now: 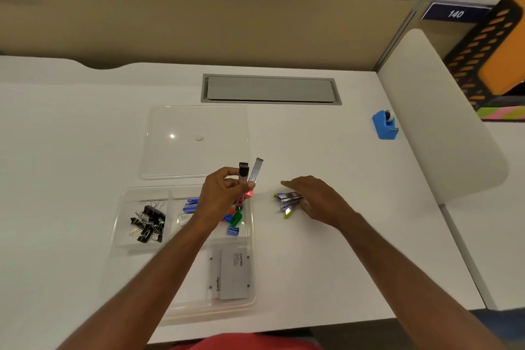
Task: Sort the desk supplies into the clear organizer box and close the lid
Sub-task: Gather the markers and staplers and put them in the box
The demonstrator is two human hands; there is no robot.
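While left hand [224,190] grips stapler [246,179] — right hand [312,196] touches another stapler [288,202].

Left hand [224,190] raised, fingers curled in a pinch, right hand [315,196] flat, fingers extended

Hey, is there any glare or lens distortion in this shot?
Head view: a small bright glare spot sits on the clear lid; the wide-angle lens bends the desk edges and partition; the whole frame is slightly soft.
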